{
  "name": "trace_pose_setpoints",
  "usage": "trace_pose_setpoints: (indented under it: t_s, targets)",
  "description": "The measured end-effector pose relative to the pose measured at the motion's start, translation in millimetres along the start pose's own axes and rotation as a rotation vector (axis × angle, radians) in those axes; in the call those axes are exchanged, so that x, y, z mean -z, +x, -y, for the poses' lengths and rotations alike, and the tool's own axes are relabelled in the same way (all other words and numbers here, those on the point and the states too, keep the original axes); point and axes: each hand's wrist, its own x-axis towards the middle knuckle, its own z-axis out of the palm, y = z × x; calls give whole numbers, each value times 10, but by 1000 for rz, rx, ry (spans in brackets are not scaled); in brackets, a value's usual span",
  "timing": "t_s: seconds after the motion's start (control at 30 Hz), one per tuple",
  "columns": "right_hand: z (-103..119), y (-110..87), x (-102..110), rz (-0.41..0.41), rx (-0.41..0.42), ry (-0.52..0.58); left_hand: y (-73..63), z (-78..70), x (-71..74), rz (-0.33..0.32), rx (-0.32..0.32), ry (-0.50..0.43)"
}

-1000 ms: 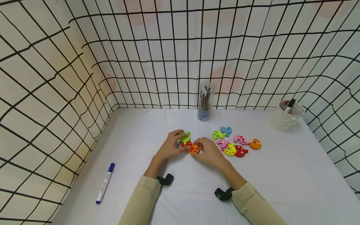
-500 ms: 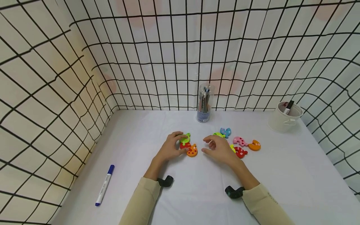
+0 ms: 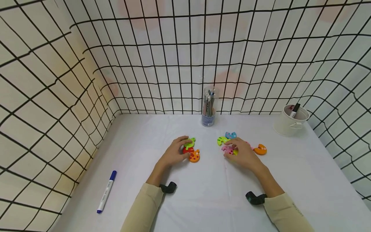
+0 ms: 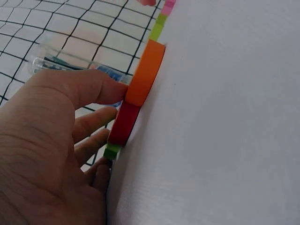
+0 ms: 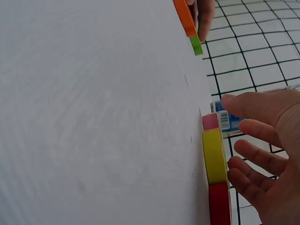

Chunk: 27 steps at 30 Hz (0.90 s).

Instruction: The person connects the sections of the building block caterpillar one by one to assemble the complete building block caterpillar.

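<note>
My left hand [image 3: 173, 153] holds three flat puzzle pieces together on the white table: a green one [image 3: 189, 144], a red one [image 3: 187, 150] and a spotted orange one [image 3: 194, 157]. In the left wrist view its thumb presses the orange piece's edge, with the other fingers behind the red and green ones. My right hand [image 3: 244, 155], fingers loosely bent and holding nothing, hovers above a second group. There a spotted pink piece [image 3: 227, 149] lies between thumb and fingertips, beside a yellow piece [image 5: 215, 157] and a red piece [image 5: 219, 204], which my hand covers in the head view.
Striped green [image 3: 222, 140], blue [image 3: 231, 135] and orange "10" [image 3: 260, 149] pieces lie around the right hand. A clear pencil tube [image 3: 208, 109] stands at the back, a white bucket [image 3: 290, 122] at back right. A marker [image 3: 106, 192] lies left; black wire mesh surrounds the table.
My right hand has let go of the orange piece and moved right, over the pink and yellow pieces. My left hand has stayed by its three pieces.
</note>
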Motion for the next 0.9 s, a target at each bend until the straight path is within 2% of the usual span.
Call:
trace_pose_setpoints:
  t_s: [0.17,0.3,0.6,0.9]
  targets:
    - [-29,5,-5,30,-24,-41,-5,14,-2,7,4,-10]
    - [-44,-15,-26,38,-41,-63,-4,32,-14,16,-3,23]
    - [-17,-48,-40,47,-88,-42,-1,34,-25,11,-31,71]
    - [1,-52,-29,21,-109,13,-18,23,-26,21,-40,66]
